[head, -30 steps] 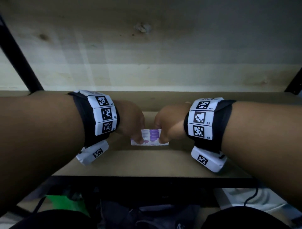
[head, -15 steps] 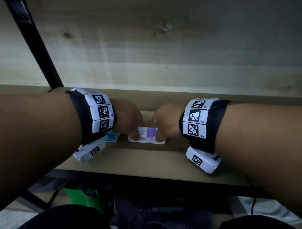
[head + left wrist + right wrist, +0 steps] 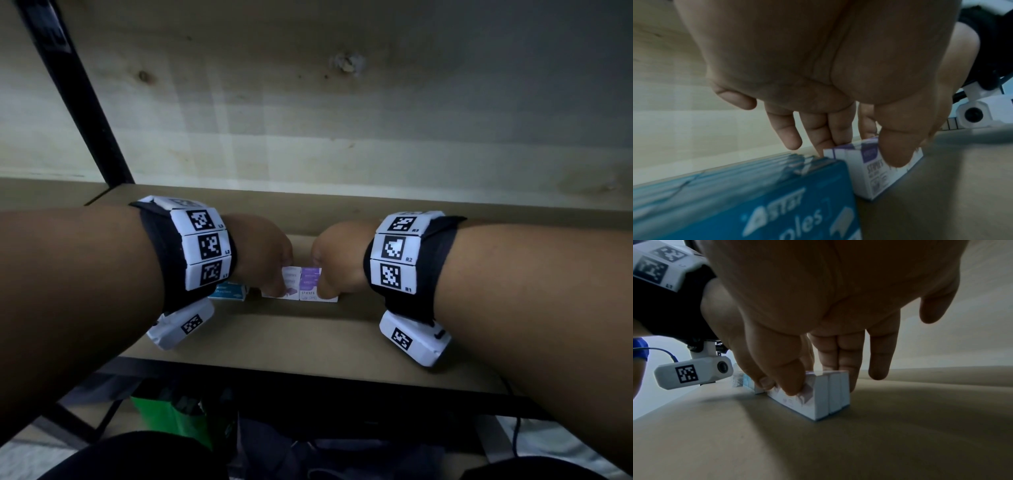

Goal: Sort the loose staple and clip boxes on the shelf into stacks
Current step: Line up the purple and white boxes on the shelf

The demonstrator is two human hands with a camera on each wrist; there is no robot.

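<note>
Both wrists bent downward, the left hand (image 3: pixel 263 257) and right hand (image 3: pixel 339 260) are pinching the purple boxes (image 3: pixel 301 286), blue box (image 3: pixel 227 291) at nine o'clock.

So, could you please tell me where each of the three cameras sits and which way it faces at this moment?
Head: worn on the head, facing forward and down at the shelf; both forearms, left hand and right hand show, gripping the purple and white boxes.
Left wrist: under the left wrist, facing along the palm; fingers pinch those boxes beside the blue box.
Right wrist: under the right wrist, facing along the palm; fingers hold the boxes.
Shared: all show the purple and white boxes; both wrist views catch the opposite wrist camera.
</note>
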